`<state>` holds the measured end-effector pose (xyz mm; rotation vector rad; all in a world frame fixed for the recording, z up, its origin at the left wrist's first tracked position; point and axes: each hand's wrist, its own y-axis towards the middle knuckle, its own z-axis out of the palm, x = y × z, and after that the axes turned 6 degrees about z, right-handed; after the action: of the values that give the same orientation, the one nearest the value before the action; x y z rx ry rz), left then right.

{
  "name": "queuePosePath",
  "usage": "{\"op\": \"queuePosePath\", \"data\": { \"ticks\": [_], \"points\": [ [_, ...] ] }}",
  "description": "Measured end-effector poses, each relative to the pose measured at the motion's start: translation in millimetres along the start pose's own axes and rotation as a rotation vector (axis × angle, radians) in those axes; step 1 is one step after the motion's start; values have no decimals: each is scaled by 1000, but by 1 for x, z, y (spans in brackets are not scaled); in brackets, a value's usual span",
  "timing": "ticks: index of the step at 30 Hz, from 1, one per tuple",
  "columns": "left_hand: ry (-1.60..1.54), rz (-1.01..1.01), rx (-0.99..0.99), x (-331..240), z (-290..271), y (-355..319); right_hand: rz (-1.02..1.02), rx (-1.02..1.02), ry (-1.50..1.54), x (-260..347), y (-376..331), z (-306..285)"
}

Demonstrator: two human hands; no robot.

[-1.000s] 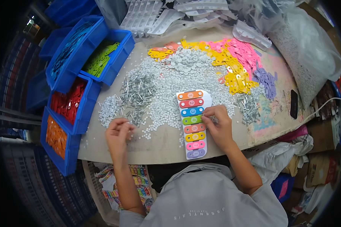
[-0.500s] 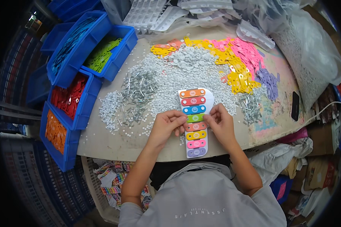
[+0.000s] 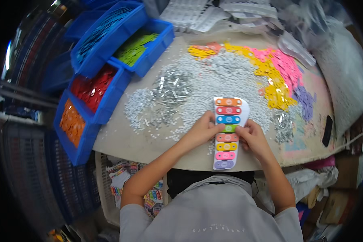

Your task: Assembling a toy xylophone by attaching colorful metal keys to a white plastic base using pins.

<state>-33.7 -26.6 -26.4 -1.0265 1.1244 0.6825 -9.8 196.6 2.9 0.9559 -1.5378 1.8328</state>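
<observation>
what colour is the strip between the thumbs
The strip is green, best seen in the head view.

I look steeply down through 1 head-worn fisheye onto the counter from close above, left hand and right hand just right of centre, grey shirt at the lower edge.
</observation>
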Motion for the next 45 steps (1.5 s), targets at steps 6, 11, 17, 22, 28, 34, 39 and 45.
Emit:
{"op": "queuePosePath", "data": {
  "ticks": [6,11,17,22,28,34,39,45],
  "points": [
    [73,110,6,12,-2,7,-12,-25,19,-4,1,11],
    [232,127,-30,8,-1,5,-22,-58,12,-9,7,11],
    [133,113,-14,-4,-7,-9,-75,-77,-36,-13,1,9],
    [650,464,-643,-27,-60,-76,-569,-654,-326,-23,-18,-51],
    [1097,407,-996,-17,-136,-122,-574,-1127,-938,-28,-34,-201],
    [1260,368,-914,13,-145,-105,-539,-1120,-1138,-55,-28,-226],
    [1284,322,-909,21,-162,-115,-629,-1152,-1027,-46,-10,-208],
    [793,376,-999,-22,-107,-117,-560,-1227,-931,-36,-16,-195]
  ]
}}
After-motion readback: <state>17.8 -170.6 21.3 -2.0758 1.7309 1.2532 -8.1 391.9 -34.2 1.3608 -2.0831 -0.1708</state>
